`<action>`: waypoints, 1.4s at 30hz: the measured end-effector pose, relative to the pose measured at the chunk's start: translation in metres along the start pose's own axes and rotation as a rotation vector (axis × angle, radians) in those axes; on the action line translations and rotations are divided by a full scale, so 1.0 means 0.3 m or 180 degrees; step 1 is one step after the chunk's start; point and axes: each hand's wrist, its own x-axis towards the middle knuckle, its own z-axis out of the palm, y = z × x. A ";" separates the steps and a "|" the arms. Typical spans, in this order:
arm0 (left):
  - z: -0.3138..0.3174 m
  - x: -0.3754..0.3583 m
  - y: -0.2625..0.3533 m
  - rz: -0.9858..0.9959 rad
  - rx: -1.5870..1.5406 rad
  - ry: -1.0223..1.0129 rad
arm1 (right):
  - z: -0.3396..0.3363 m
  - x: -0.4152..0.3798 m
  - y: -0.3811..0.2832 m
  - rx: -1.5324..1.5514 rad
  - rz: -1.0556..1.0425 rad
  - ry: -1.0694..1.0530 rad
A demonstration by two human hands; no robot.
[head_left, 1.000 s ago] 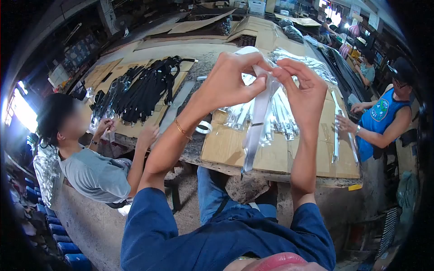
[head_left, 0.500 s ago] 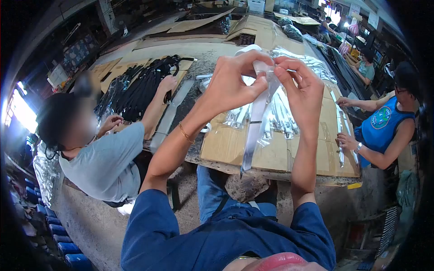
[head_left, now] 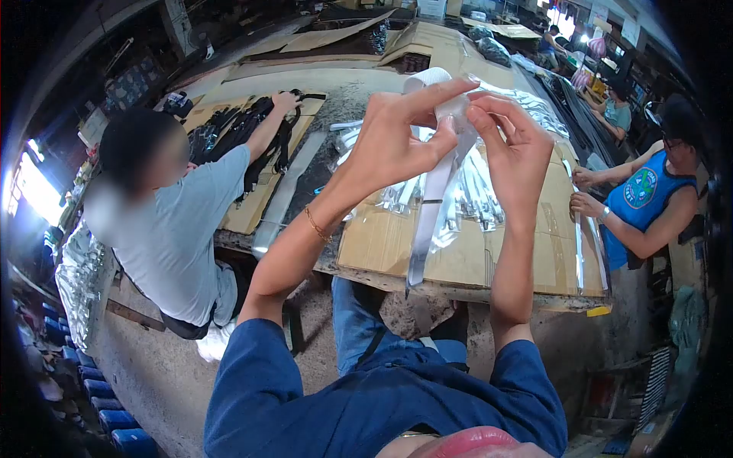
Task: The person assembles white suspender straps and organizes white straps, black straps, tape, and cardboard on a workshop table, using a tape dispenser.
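A white strap (head_left: pixel 432 200) hangs from my fingers over the cardboard, its upper end looped and its lower end at the table's front edge. My left hand (head_left: pixel 405 137) pinches the upper part of the strap, with the index finger stretched out above it. Close beside it, my right hand (head_left: pixel 510 141) has its thumb and fingertips pressed together at the strap's edge in clear plastic. Behind and below the hands, several white straps in clear plastic (head_left: pixel 477 200) lie fanned out on the cardboard sheet (head_left: pixel 374 246).
On the left, a co-worker in a grey shirt (head_left: pixel 172 229) reaches over black straps (head_left: pixel 263 141). A co-worker in a blue tank top (head_left: pixel 645 195) handles white strips on the right. More cardboard (head_left: pixel 435 46) lies at the far side. Blue containers (head_left: pixel 118 420) stand at lower left.
My left index finger has stretched out over the strap, and my right hand has shifted slightly right. The left co-worker has risen and reached farther over the black straps.
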 end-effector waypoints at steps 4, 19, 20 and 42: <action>-0.003 0.012 -0.005 0.0154 0.0289 -0.0133 | 0.001 -0.003 0.006 -0.0122 -0.0109 0.0036; -0.030 -0.001 -0.030 -0.0043 0.0274 -0.0134 | 0.020 -0.003 -0.011 -0.0079 0.0216 -0.0149; -0.037 -0.001 -0.028 0.0025 0.0370 -0.0182 | 0.019 0.002 -0.012 -0.0107 0.0255 -0.0229; -0.046 -0.008 -0.028 0.0328 0.0337 -0.0157 | 0.046 0.012 -0.047 0.0458 0.0347 0.0245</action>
